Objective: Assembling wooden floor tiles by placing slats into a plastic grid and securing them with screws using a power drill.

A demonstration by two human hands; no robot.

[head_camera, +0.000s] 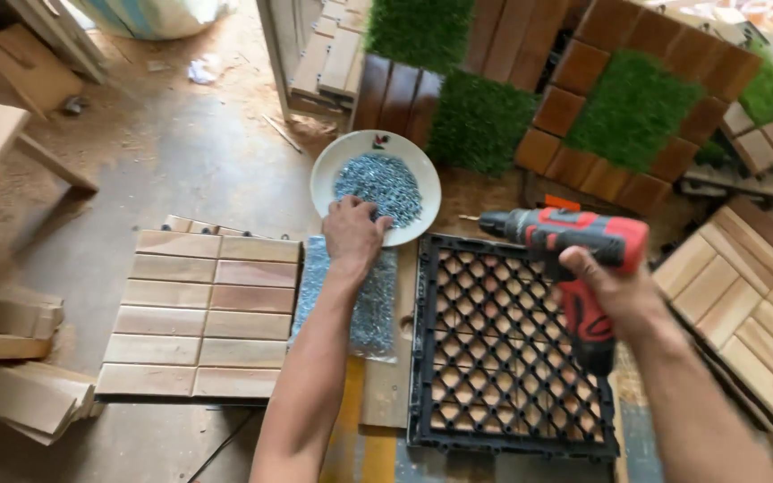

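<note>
Left hand [353,234] curls loosely into the screws [378,185] (white bowl [326,174]); right hand [615,291] clenches the red drill [574,246].

screws [378,183] in bowl [328,170] | grid tile [512,349] right of slat tile [203,313]

I see two bare forearms reaching in from the bottom edge — no sleeves, no gloves, no watch or rings on the left hand [352,234] or right hand [617,291] — short nails on the fingers [364,211].
</note>
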